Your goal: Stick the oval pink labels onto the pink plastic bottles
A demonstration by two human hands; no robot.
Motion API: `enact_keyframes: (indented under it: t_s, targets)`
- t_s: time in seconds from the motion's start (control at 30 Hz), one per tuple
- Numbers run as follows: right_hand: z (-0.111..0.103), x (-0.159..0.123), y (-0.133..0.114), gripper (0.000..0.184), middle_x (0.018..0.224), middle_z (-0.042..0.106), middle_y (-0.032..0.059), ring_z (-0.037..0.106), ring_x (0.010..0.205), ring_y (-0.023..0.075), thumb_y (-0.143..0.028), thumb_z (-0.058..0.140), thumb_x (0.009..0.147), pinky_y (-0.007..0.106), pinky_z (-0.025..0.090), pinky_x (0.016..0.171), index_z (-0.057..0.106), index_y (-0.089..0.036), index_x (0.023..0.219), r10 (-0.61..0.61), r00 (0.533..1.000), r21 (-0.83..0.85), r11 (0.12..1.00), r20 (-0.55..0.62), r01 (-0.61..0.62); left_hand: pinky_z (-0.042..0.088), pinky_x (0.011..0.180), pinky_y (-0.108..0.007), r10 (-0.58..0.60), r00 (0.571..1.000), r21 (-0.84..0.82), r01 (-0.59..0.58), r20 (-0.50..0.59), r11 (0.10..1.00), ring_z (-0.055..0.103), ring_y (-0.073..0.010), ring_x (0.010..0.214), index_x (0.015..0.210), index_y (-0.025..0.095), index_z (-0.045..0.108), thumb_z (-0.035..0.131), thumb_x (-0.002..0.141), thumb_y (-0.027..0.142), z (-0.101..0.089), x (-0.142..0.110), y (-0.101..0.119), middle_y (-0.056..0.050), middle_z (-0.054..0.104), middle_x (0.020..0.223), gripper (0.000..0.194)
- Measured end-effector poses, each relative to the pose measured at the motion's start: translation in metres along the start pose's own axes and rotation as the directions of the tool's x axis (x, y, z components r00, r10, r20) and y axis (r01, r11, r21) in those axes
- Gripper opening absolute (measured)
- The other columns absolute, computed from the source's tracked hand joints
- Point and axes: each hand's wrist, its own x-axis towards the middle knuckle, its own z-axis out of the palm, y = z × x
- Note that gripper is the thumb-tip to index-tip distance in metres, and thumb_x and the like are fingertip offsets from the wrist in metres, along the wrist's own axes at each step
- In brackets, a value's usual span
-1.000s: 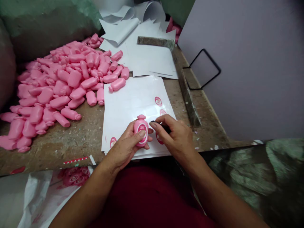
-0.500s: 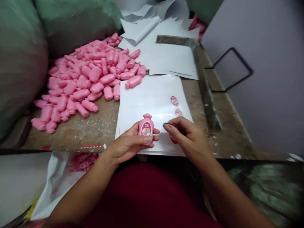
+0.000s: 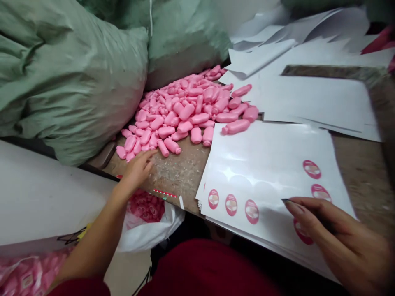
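Left hand [image 3: 138,168] open, fingers spread, empty, reaching low over the scarred brown tabletop [image 3: 182,176], just beside a heap of small pink plastic bottles [image 3: 185,111]. Right hand [image 3: 339,246] has its fingers pressed together, pinching something dark, perhaps a thin blade, though mostly hidden. It lies over a glossy white sheet [image 3: 271,160] of pink oval labels [image 3: 311,169]. No labelled bottle shows in either hand.

Soft, even indoor light is being spread across the scene, and a pale glare is being thrown off the glossy label sheet [image 3: 262,164]. The right hand [image 3: 336,242] is being softened by blur, while the green sacks [image 3: 68,78] are being stretched by edge distortion.
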Motion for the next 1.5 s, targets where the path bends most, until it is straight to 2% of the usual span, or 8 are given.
enact_keyframes:
  t_s: [0.13, 0.37, 0.6, 0.67, 0.73, 0.8, 0.9, 1.5]
  targets:
    - [-0.006, -0.004, -0.009, 0.045, 0.075, 0.073, 0.0074, 0.065, 0.061, 0.0256, -0.066, 0.052, 0.083, 0.037, 0.050, 0.056, 0.070, -0.025, 0.086, -0.023, 0.997, 0.007, 1.000, 0.078, 0.022, 0.038, 0.108, -0.045, 0.088, 0.995, 0.058, -0.085, -0.039, 0.995, 0.052, -0.0305, 0.126, 0.115, 0.021, 0.072, 0.049, 0.081, 0.013, 0.018, 0.054, 0.016, -0.010, 0.058, 0.139, 0.042]
    - [-0.002, -0.012, -0.007, 0.028, 0.090, 0.076, 0.0066, 0.069, 0.080, 0.0249, -0.042, 0.050, 0.093, 0.036, 0.047, 0.070, 0.070, -0.023, 0.097, -0.051, 0.995, -0.066, 0.996, 0.089, 0.057, 0.040, 0.105, -0.052, 0.115, 0.988, 0.034, -0.112, -0.102, 0.993, 0.051, -0.0341, 0.124, 0.108, 0.019, 0.068, 0.050, 0.089, 0.031, 0.021, 0.044, 0.021, -0.012, 0.056, 0.132, 0.028]
    - [0.012, -0.014, -0.011, 0.017, 0.090, 0.077, 0.0038, 0.067, 0.074, 0.0220, -0.026, 0.050, 0.095, 0.035, 0.036, 0.072, 0.066, -0.021, 0.099, -0.245, 0.961, -0.295, 0.916, 0.128, 0.272, 0.043, 0.101, -0.042, -0.187, 0.949, -0.278, 0.114, -0.253, 0.954, 0.056, -0.0242, 0.104, 0.095, 0.023, 0.059, 0.076, 0.073, 0.028, 0.032, 0.035, 0.024, 0.001, 0.061, 0.096, 0.028]
    - [0.017, -0.014, -0.011, 0.015, 0.088, 0.076, 0.0024, 0.064, 0.067, 0.0204, -0.025, 0.050, 0.095, 0.034, 0.032, 0.071, 0.064, -0.021, 0.097, -0.241, 0.963, -0.347, 0.899, 0.118, 0.268, 0.048, 0.088, -0.030, -0.289, 0.924, -0.639, 0.066, -0.250, 0.767, 0.057, -0.0168, 0.093, 0.108, 0.028, 0.059, 0.082, 0.065, 0.020, 0.032, 0.028, 0.043, 0.005, 0.062, 0.093, 0.049]
    - [0.021, -0.014, -0.011, 0.013, 0.086, 0.076, 0.0014, 0.059, 0.062, 0.0190, -0.025, 0.051, 0.095, 0.033, 0.030, 0.070, 0.064, -0.021, 0.094, -0.235, 0.967, -0.381, 0.888, 0.103, 0.257, 0.050, 0.073, -0.022, -0.294, 0.954, -0.933, 0.048, -0.064, 0.357, 0.058, -0.0126, 0.084, 0.110, 0.028, 0.062, 0.081, 0.063, 0.014, 0.036, 0.019, 0.075, 0.005, 0.064, 0.091, 0.053]
    - [0.022, -0.015, -0.010, 0.012, 0.085, 0.076, 0.0007, 0.056, 0.059, 0.0181, -0.026, 0.053, 0.094, 0.032, 0.028, 0.069, 0.064, -0.021, 0.093, -0.232, 0.969, -0.401, 0.882, 0.089, 0.248, 0.055, 0.067, -0.024, -0.128, 0.967, -0.975, 0.222, 0.218, 0.020, 0.061, -0.0133, 0.082, 0.103, 0.021, 0.066, 0.079, 0.067, 0.014, 0.045, 0.009, 0.115, 0.000, 0.067, 0.100, 0.039]
    - [0.022, -0.015, -0.011, 0.011, 0.084, 0.075, 0.0002, 0.054, 0.058, 0.0177, -0.026, 0.054, 0.094, 0.032, 0.027, 0.069, 0.064, -0.021, 0.093, -0.243, 0.967, -0.407, 0.877, 0.080, 0.254, 0.057, 0.063, -0.024, 0.017, 0.899, -0.882, 0.432, 0.437, -0.186, 0.066, -0.0145, 0.081, 0.100, 0.019, 0.066, 0.077, 0.072, 0.015, 0.065, -0.002, 0.166, -0.003, 0.069, 0.101, 0.031]
    - [0.023, -0.016, -0.022, 0.019, 0.069, 0.070, 0.0023, 0.048, 0.055, 0.0172, -0.028, 0.050, 0.094, 0.031, 0.028, 0.067, 0.067, -0.020, 0.088, -0.215, 0.974, -0.449, 0.866, 0.069, 0.222, 0.055, 0.081, -0.031, 0.090, 0.878, -0.866, 0.478, 0.470, -0.146, 0.069, -0.0193, 0.092, 0.113, 0.021, 0.056, 0.081, 0.074, 0.029, 0.097, -0.013, 0.202, -0.004, 0.069, 0.093, 0.048]
